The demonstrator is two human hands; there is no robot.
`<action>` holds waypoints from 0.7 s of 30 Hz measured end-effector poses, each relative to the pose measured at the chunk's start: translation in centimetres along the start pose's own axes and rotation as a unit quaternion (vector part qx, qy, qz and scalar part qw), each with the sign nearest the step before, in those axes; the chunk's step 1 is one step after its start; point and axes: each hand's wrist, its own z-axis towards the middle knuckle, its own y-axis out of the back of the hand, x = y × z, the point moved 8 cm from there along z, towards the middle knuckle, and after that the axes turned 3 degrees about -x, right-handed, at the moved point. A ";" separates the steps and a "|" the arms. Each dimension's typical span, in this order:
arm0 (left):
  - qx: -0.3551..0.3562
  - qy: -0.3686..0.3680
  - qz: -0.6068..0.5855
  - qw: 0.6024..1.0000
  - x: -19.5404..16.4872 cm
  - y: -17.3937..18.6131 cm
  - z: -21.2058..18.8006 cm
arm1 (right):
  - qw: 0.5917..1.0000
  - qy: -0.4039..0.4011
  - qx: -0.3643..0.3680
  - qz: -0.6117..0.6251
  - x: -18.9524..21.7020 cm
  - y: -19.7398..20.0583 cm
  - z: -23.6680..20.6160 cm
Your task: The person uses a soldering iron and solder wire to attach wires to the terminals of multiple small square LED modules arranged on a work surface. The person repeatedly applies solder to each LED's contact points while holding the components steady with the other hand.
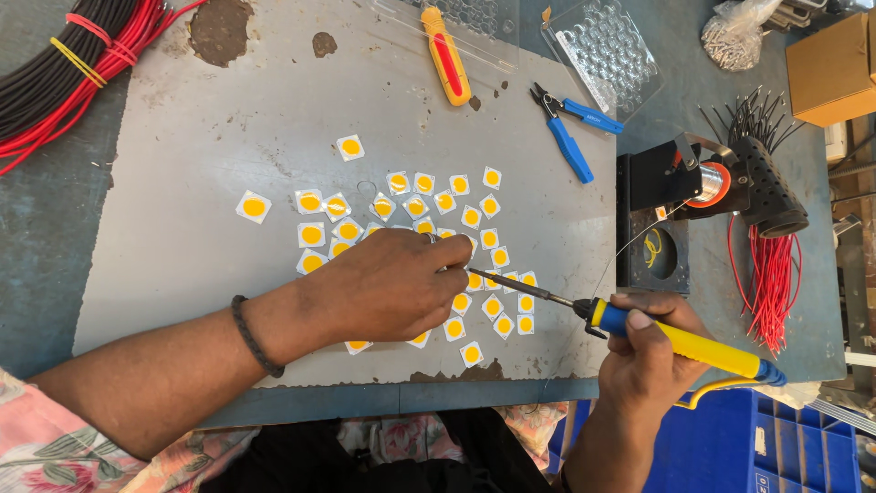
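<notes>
My right hand (650, 351) grips a soldering iron (680, 342) with a yellow and blue handle. Its dark tip reaches left to the fingertips of my left hand (388, 285). That hand rests palm down on a grey board (210, 137), fingers curled over several small white square chips with round yellow centres (311, 235). What the fingers pinch is hidden. A thin solder wire runs from a spool (714, 184) toward the tip. More chips lie scattered around and partly under the left hand.
Blue-handled cutters (570, 132) and a yellow and red screwdriver (445, 59) lie at the board's far edge. A clear lens tray (607, 50), a black iron stand (652, 246), red wire pieces (774, 283), a red and black wire bundle (64, 64), a cardboard box (832, 68).
</notes>
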 end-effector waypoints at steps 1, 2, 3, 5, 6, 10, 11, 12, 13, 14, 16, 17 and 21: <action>-0.004 -0.002 -0.003 1.000 -0.1 0.0 0.0 | 1.000 -0.002 -0.001 0.008 0.0 0.2 0.1; -0.007 -0.004 -0.007 1.000 -0.1 0.1 0.0 | 1.000 -0.006 -0.008 0.017 -0.1 0.5 0.1; -0.001 0.000 -0.007 1.000 -0.1 0.0 0.0 | 0.999 -0.010 -0.015 0.026 -0.1 0.9 0.2; 0.012 0.009 -0.009 1.000 0.0 -0.2 0.0 | 0.999 -0.005 -0.022 0.032 -0.1 1.7 0.3; 0.009 0.008 -0.006 1.000 -0.1 -0.2 0.0 | 0.999 0.004 -0.022 0.027 0.0 2.1 0.3; 0.013 0.011 0.003 1.000 0.0 -0.4 0.1 | 0.999 0.048 -0.006 0.022 0.4 3.2 -0.1; 0.017 0.013 0.003 1.000 0.0 -0.5 0.1 | 0.998 0.051 -0.002 0.022 0.4 3.4 -0.2; 0.016 0.013 0.002 1.000 0.0 -0.6 0.2 | 0.999 0.044 -0.001 0.024 0.2 3.6 -0.3; 0.014 0.013 0.000 1.000 0.0 -0.6 0.2 | 0.999 0.036 0.000 0.026 0.0 3.7 -0.4; 0.013 0.012 -0.001 1.000 0.0 -0.6 0.2 | 0.999 0.029 -0.002 0.024 -0.1 3.8 -0.5; 0.020 0.015 0.001 1.000 0.1 -0.8 0.2 | 1.000 0.015 -0.005 0.021 -0.4 3.9 -0.6; 0.024 0.016 0.002 1.000 0.1 -0.9 0.2 | 1.000 0.012 -0.007 0.018 -0.5 3.9 -0.6; 0.021 0.015 -0.003 1.000 0.1 -0.8 0.3 | 1.000 0.005 -0.007 0.006 -0.5 3.4 -0.7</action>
